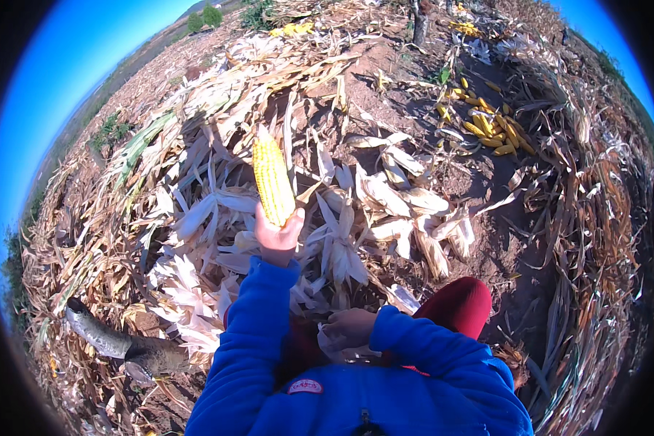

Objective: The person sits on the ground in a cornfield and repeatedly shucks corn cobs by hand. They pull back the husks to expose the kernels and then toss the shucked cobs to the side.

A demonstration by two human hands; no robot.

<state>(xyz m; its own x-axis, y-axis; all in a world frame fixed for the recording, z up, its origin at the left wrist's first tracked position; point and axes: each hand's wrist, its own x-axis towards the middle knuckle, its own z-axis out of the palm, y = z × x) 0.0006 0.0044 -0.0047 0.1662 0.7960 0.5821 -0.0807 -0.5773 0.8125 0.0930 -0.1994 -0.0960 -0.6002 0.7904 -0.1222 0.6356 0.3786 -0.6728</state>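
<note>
My left hand (278, 231) holds a husked yellow ear of corn (273, 177) by its lower end. The ear stands nearly upright, its pale tip pointing away from me, above a bed of dry husks. Close to my lap, my right hand (353, 327) is curled in shadow around a pale corn husk (332, 347); part of the husk is hidden under the hand. Just beyond both hands lie several opened, dry husks (338, 250), spread on the ground.
Yellow ears form a heap (493, 128) on bare soil at the far right. Dry corn stalks (588, 229) line the right side, and more stalks (250, 87) lie at the upper left. A thick cut log (109, 340) rests at lower left. A tree trunk (420, 24) rises behind.
</note>
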